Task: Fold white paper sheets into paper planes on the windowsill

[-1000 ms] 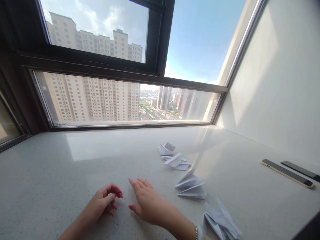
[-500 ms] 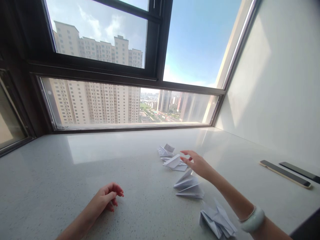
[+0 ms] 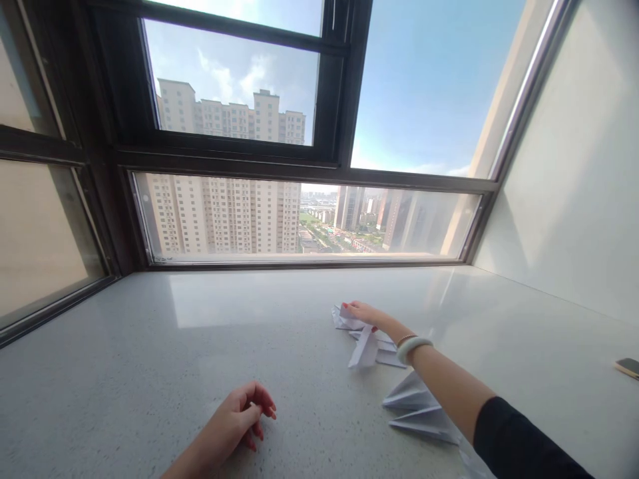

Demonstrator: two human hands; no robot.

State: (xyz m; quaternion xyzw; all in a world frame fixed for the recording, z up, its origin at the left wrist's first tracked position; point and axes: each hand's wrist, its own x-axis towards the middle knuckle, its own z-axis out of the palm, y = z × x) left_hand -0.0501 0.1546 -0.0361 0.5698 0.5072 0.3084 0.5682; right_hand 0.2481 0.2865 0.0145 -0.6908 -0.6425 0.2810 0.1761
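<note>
My right hand reaches to the far group of folded white papers, which look like paper planes. Its fingers bend over the farthest paper plane, fingertips and thumb on either side of it. Just below that hand, another paper plane lies slanted, partly over more folded paper. Closer to me, two pointed paper planes lie side by side, partly behind my right forearm. My left hand rests on the pale speckled surface, loosely curled with its fingers apart and nothing in it.
A dark-framed window runs along the back, with tall buildings outside. At the right stands a white wall. The end of a phone-like device shows at the right edge. More folded paper is partly hidden under my dark sleeve.
My right hand has moved farther forward onto the farthest paper plane. The plane just below it now lies at a different slant. The view has turned right-to-left, shifting things rightward in part.
</note>
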